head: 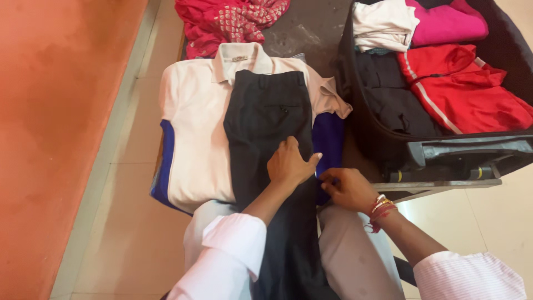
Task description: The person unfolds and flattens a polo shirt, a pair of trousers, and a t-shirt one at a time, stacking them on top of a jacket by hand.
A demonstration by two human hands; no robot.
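— What are the hands on?

— The left hand (288, 165) lies flat and open on the dark trousers (266, 122), fingers spread, gripping nothing. The right hand (347, 188) is nearly closed, its fingertips pinching cloth at the trousers' right edge, just beside the blue side panel of the white polo shirt (194, 139).

— And where do the trousers lie?

— Lengthwise down the middle of the shirt, waistband near the collar, the lower part running over the person's lap. The shirt itself covers a small worktop (311, 33) and hangs over its left and near edges.

— How would the smoothing go well?

— Probably by keeping the flat palm as an anchor while the pinching hand draws the edge straight — so the shirt below does not ride up with it.

— Any room to move?

— Little to the right: an open suitcase (444, 147) stands close against the worktop's right edge, packed with a red jacket (461, 83), a pink garment (449, 25), a white one (383, 25) and dark clothes. At the far edge lies a red patterned cloth (233, 19). The left is freer, with tiled floor (127, 233) beyond the hanging shirt.
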